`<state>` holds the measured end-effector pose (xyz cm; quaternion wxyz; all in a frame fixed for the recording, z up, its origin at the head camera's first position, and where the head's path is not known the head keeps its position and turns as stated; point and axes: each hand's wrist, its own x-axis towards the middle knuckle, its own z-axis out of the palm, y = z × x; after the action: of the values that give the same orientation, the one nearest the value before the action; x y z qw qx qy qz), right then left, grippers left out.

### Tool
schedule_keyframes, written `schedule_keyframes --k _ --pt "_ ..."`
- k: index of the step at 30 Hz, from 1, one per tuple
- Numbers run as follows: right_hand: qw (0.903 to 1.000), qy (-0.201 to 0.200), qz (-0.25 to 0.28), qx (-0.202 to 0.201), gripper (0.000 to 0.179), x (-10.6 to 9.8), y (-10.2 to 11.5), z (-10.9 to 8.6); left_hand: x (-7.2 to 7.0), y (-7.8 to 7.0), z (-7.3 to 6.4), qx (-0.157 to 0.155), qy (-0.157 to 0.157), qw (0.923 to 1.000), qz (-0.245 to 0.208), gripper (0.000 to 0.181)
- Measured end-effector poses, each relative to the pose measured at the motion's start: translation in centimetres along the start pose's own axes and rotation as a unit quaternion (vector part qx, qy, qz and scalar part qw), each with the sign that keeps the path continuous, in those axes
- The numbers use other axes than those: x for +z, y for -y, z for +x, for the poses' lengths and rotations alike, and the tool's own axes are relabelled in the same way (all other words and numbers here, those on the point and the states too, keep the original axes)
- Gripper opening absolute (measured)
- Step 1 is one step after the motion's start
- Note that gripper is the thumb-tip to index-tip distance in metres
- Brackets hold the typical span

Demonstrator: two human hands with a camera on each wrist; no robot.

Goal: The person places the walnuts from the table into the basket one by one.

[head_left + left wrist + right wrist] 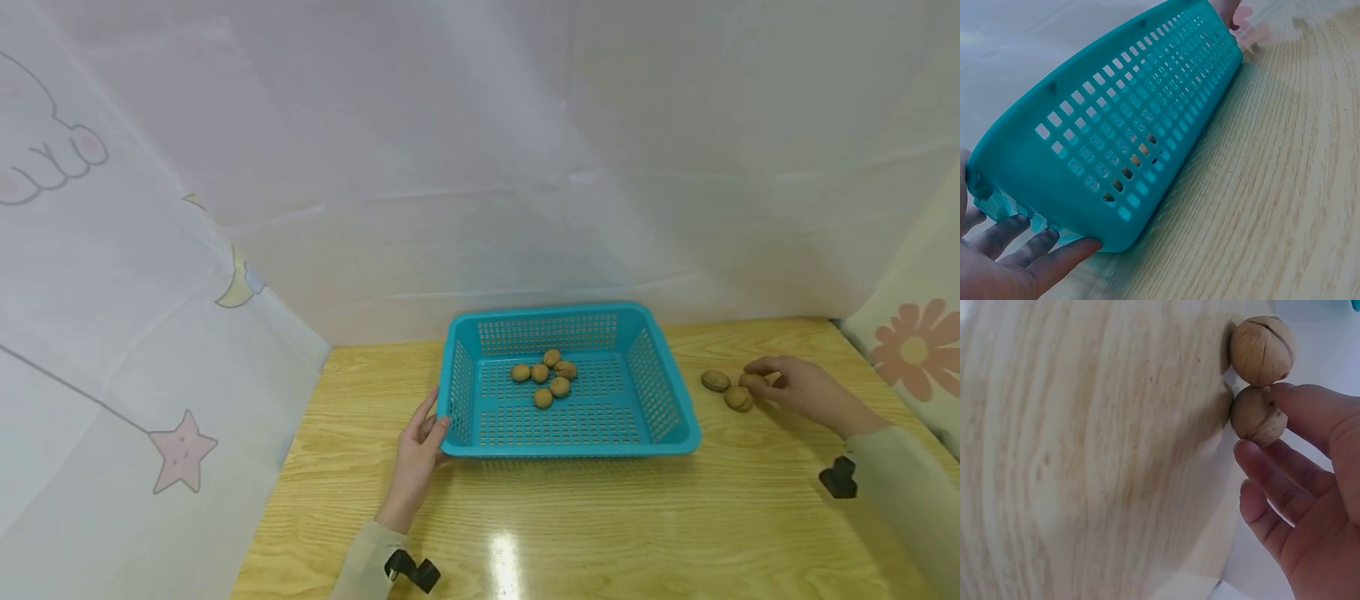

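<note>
A blue plastic basket [570,451] stands on the table with several walnuts [560,387] grouped on its floor. My left hand [415,462] grips its near left corner, the thumb at the rim and the fingers [1063,259] against the perforated outer wall. Right of the basket, my right hand [813,396] pinches a walnut [1260,419] between thumb and fingertips, low at the tabletop. Two other walnuts lie beside it: one nearer me [738,399], and another [716,381] to the left.
The wood-grain table [555,525] meets a pale cloth backdrop [525,208] just behind the basket. More printed cloth hangs at the left [112,292] and right [926,350]. Black wrist mounts sit on both sleeves.
</note>
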<state>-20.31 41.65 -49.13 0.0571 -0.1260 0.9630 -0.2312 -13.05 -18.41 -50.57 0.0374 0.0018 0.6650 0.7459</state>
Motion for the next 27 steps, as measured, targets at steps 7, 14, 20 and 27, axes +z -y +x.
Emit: schedule_keyframes --k 7,14,20,27 --pt "0.9999 0.009 0.004 0.005 0.039 0.0 -0.6 -0.5 0.0 0.1 0.1 0.003 0.001 1.0 -0.002 0.06" --pt "0.9996 0.015 0.012 0.019 0.055 -0.4 -0.5 -1.0 0.0 0.0 0.1 0.003 0.0 1.0 -0.001 0.061" --pt "0.9998 0.001 0.0 0.018 0.054 -0.9 0.4 -1.2 -0.1 0.0 0.0 0.0 0.002 1.0 -0.007 0.062" --pt "0.9994 -0.026 -0.02 -0.007 0.045 -1.4 2.3 -1.4 -0.1 -0.1 0.1 0.001 0.002 1.0 -0.004 0.061"
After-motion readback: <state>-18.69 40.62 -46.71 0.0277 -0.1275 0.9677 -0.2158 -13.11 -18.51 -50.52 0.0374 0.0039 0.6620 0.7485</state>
